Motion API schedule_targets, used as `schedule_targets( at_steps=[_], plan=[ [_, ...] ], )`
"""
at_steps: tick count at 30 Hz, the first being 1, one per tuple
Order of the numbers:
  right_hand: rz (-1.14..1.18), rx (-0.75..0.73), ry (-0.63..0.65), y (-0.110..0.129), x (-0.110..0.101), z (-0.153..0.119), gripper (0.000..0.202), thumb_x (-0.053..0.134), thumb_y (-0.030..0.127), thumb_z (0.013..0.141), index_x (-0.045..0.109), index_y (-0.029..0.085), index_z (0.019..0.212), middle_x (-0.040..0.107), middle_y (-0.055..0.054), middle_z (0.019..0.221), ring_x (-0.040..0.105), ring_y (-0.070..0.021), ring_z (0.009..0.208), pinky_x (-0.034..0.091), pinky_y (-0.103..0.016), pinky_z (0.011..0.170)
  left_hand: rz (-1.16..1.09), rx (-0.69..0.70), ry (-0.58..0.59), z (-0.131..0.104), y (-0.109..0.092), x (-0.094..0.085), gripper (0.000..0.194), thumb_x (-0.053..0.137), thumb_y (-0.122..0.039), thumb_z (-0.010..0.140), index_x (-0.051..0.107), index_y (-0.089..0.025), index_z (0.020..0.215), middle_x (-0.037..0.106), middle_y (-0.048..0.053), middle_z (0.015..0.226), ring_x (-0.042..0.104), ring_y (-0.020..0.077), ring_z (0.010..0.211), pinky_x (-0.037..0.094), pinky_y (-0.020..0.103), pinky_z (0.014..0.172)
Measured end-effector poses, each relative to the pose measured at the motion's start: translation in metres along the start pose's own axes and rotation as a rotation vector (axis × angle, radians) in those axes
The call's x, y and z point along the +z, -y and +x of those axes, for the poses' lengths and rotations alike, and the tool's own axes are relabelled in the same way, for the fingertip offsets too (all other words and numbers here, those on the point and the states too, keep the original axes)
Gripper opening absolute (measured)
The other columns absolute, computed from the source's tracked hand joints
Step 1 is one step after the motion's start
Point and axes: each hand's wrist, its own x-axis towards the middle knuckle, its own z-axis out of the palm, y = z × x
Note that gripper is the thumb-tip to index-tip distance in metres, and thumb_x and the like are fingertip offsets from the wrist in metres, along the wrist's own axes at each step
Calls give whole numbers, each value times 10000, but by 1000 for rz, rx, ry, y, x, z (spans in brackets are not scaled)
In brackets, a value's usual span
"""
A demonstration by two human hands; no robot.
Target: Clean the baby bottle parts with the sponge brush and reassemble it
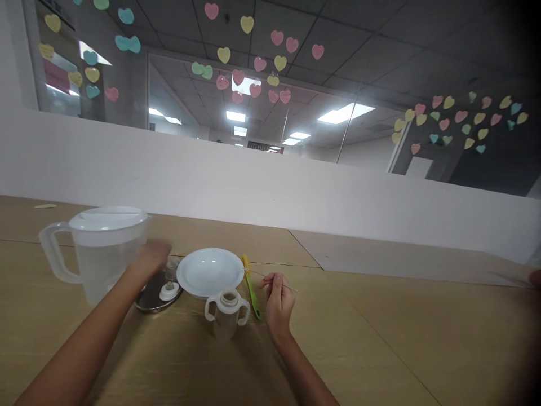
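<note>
My right hand (279, 299) is closed, pinching a thin pale stick (260, 273) that slants across the fingers; its exact kind is too fine to make out. My left hand (155, 255) is smeared by motion above the back of a round metal tray (154, 301), beside the pitcher, and its fingers cannot be read. On the tray lie a white bottle collar (169, 291) and a clear cap-like piece (172, 266). Between my arms a baby bottle (226, 321) with two handles stands upright, its top uncovered. Behind it sits a white bowl (209, 273).
A lidded clear plastic pitcher (105, 254) holding clear liquid stands at the left. A brush (253, 296) with a green handle and yellow head lies right of the bowl. A white wall (236, 186) rises behind the table. Part of another person's hand (536, 278) shows at the right edge.
</note>
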Motion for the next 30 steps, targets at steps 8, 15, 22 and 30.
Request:
schedule_targets(
  at_steps=[8, 15, 22, 30],
  plan=[
    [-128, -212, 35, -1, -3, -10, 412, 305, 372, 960, 575, 163, 728, 553, -8, 641, 512, -123, 579, 375, -226, 530, -114, 330, -158, -28, -58, -38, 278, 412, -230, 808, 682, -195, 861, 631, 70, 857, 592, 193, 757, 429, 284, 650],
    [-158, -761, 121, 17, -6, -17, 261, 318, 194, 955, 565, 153, 883, 639, -57, 754, 591, -142, 668, 427, -251, 587, -598, 344, -419, -57, -60, 26, 295, 445, -237, 796, 690, -202, 957, 601, 41, 872, 587, 156, 764, 472, 264, 670],
    [-221, -1219, 421, 46, 2, -39, 420, 203, 286, 988, 540, 135, 788, 651, -69, 694, 457, -130, 467, 281, -273, 432, -646, 294, -495, -72, -60, 58, 295, 439, -319, 861, 676, -202, 992, 590, 64, 1051, 591, 184, 926, 476, 309, 807],
    [-249, -1310, 501, 40, 11, -54, 470, 169, 227, 969, 526, 145, 676, 564, -28, 612, 335, -115, 427, 168, -279, 440, -596, 372, -415, -76, -60, 70, 325, 399, -309, 887, 632, -203, 1089, 594, 63, 1067, 575, 185, 973, 459, 314, 865]
  ],
)
